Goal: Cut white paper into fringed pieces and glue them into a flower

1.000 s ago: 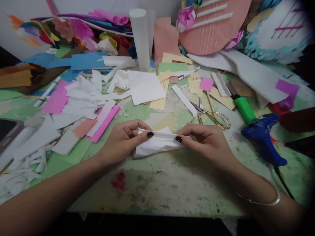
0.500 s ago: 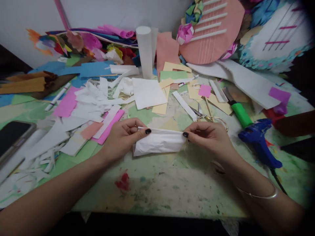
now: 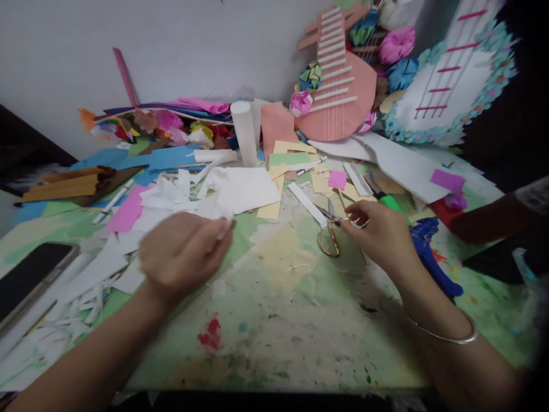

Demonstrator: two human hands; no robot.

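My left hand is raised over the left of the table, blurred, with its fingers curled together. What it holds, if anything, is hidden. White paper scraps lie just behind it, beside a flat white paper sheet. On the right, my right hand has its thumb and fingers closed at the gold handles of a pair of scissors. One handle loop shows beside the fingertips; the other is partly covered by them. A narrow white paper strip lies against the scissors.
A phone lies at the left. The blue glue gun and a green-handled tool are beyond my right hand. At the back stand a white paper roll and a pink paper instrument. Another person's arm reaches in from the right.
The folded white paper stretched between both hands is out of sight. My left hand has moved left and turned; my right hand has reached the scissors. The view has tilted up.
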